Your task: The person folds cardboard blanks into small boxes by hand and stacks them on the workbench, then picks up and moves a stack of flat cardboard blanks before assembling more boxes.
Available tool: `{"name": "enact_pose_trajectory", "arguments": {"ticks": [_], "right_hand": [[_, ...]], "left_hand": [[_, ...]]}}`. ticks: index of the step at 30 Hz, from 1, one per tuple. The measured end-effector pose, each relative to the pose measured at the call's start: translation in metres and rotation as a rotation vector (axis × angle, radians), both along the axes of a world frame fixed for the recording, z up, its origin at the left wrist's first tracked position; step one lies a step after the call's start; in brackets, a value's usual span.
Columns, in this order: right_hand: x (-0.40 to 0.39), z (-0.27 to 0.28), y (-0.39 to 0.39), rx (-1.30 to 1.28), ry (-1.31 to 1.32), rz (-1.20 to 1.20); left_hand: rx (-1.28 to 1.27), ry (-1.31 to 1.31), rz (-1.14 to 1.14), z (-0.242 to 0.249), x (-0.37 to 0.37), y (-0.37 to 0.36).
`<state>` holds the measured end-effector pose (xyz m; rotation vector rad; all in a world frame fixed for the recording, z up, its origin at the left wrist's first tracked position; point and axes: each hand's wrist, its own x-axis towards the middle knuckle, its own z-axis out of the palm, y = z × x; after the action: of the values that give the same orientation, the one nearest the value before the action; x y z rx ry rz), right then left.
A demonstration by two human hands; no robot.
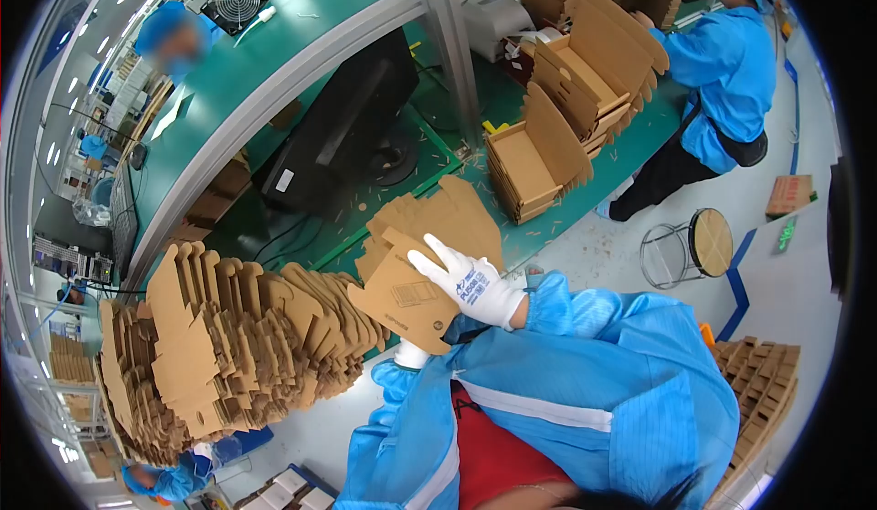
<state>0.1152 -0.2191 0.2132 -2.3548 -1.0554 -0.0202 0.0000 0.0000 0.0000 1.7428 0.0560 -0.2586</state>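
Observation:
A flat brown cardboard box blank point(416, 293) with printing on its face is tilted up in front of me. My right hand point(473, 286), in a white glove, grips it at its right side, two digits spread across the board and the others out of sight. At its lower edge is my left hand point(411, 354), also gloved; it supports the blank from below, its fingers hidden behind the board. Beyond the blank, more flat cardboard point(461, 213) lies at the green bench's edge.
Tall stacks of flat cardboard point(228, 346) stand at my left. Folded open boxes point(534, 158) line the green bench point(571, 204), beside a black monitor point(338, 126) and metal frame post point(445, 53). A co-worker point(722, 63) stands at far right, near a round stool point(710, 242).

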Motion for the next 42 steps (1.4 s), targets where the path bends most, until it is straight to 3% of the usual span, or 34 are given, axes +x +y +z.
{"name": "enact_pose_trajectory", "arguments": {"ticks": [2, 3, 4, 5, 6, 7, 8, 9, 12, 14, 15, 17, 18, 20, 21, 22, 24, 25, 26, 27, 28, 29, 30, 31, 32, 33, 34, 35, 36, 37, 38, 39, 41, 42], "right_hand": [[0.012, 0.017, -0.006, -0.138, 0.325, -0.001], [0.002, 0.0, -0.011, 0.201, 0.233, -0.031], [0.006, -0.011, -0.012, 0.349, 0.227, -0.027], [0.012, -0.016, -0.013, 0.496, 0.214, -0.023], [0.012, 0.012, -0.022, 0.475, 0.652, -0.026], [0.011, 0.011, -0.023, 0.415, 0.712, 0.009], [0.006, 0.01, -0.022, 0.359, 0.777, 0.045], [0.0, 0.005, -0.021, 0.293, 0.394, 0.092], [-0.006, 0.007, -0.036, 0.239, 0.388, 0.228], [0.019, 0.027, -0.051, 0.218, 0.97, 0.398], [0.029, 0.026, -0.054, 0.257, 1.194, 0.436], [0.043, 0.003, -0.034, 0.543, 0.901, 0.22], [0.047, 0.021, -0.032, 0.457, 0.844, 0.105], [0.049, 0.004, -0.017, 0.651, 0.661, 0.146], [0.055, 0.004, -0.018, 0.445, 0.775, 0.173], [0.053, 0.005, -0.015, 0.446, 0.776, 0.181], [0.04, 0.007, -0.006, 0.604, 0.498, 0.214], [0.032, 0.007, -0.005, 0.602, 0.574, 0.268], [0.025, 0.01, -0.013, 0.52, 0.916, 0.359], [0.02, 0.024, -0.022, 0.42, 1.253, 0.447], [0.017, 0.021, -0.022, 0.438, 1.306, 0.53], [0.01, 0.021, -0.021, 0.405, 1.16, 0.405], [0.001, 0.027, -0.018, 0.372, 1.015, 0.287], [-0.001, -0.059, -0.011, 0.247, 0.758, 0.182], [-0.001, -0.041, -0.012, 0.343, 0.648, 0.11], [0.002, -0.019, -0.009, 0.446, 0.539, 0.049], [0.013, -0.032, -0.01, 0.484, 0.547, 0.05], [0.018, -0.008, -0.02, 0.547, 0.677, 0.069], [0.032, -0.015, -0.028, 0.554, 0.632, 0.165], [0.044, -0.023, -0.033, 0.482, 0.393, 0.219], [0.051, -0.016, -0.037, 0.438, 0.359, 0.234], [0.054, -0.005, -0.039, 0.404, 0.347, 0.263], [0.046, 0.027, -0.04, 0.262, 0.332, 0.343], [0.046, 0.011, -0.038, 0.191, 0.31, 0.373]], "left_hand": [[0.092, -0.003, -0.191, 0.077, 0.028, -0.009], [0.243, 0.166, -0.269, 0.175, 0.036, -0.03], [0.244, 0.167, -0.27, 0.201, 0.052, -0.039], [0.008, 0.061, -0.047, 0.219, 0.067, -0.047], [-0.234, -0.049, 0.173, 0.228, 0.079, -0.056], [-0.469, -0.153, 0.39, 0.232, 0.084, -0.059], [-0.462, -0.15, 0.387, 0.228, 0.084, -0.058], [-0.406, -0.19, 0.415, 0.227, 0.087, -0.06], [-0.164, -0.302, 0.479, 0.23, 0.089, -0.061], [0.09, -0.417, 0.28, 0.234, 0.088, -0.052], [-0.05, -0.253, 0.373, 0.229, 0.088, -0.05], [-0.071, -0.234, 0.324, 0.236, 0.086, -0.059], [0.009, -0.266, 0.293, 0.239, 0.084, -0.063], [-0.071, -0.305, 0.346, 0.234, 0.084, -0.067], [-0.15, -0.344, 0.391, 0.231, 0.084, -0.067], [-0.145, -0.346, 0.397, 0.227, 0.083, -0.061], [0.187, -0.673, 0.417, 0.227, 0.08, -0.044], [0.353, -0.832, 0.419, 0.232, 0.08, -0.042], [-0.055, -0.479, 0.639, 0.237, 0.079, -0.042], [0.031, -0.456, 0.732, 0.237, 0.078, -0.032], [-0.097, -0.407, 0.865, 0.252, 0.076, -0.04], [0.153, -0.496, 0.822, 0.213, 0.075, -0.013], [0.005, -0.44, 0.808, 0.21, 0.077, -0.017], [-0.137, -0.387, 0.799, 0.208, 0.081, -0.024], [0.152, -0.574, 0.789, 0.2, 0.085, -0.033], [-0.178, -0.201, 0.848, 0.219, 0.082, -0.043], [-0.331, -0.319, 0.795, 0.202, 0.086, -0.039], [-0.178, -0.287, 0.683, 0.211, 0.081, -0.035], [-0.069, -0.368, 0.498, 0.203, 0.078, -0.024], [-0.062, -0.255, 0.391, 0.211, 0.072, -0.02], [-0.049, -0.226, 0.343, 0.206, 0.068, -0.02], [-0.154, 0.073, 0.291, 0.192, 0.069, -0.013], [-0.265, 0.24, 0.23, 0.19, 0.051, -0.014], [-0.185, 0.109, 0.194, 0.196, 0.045, -0.022]]}}
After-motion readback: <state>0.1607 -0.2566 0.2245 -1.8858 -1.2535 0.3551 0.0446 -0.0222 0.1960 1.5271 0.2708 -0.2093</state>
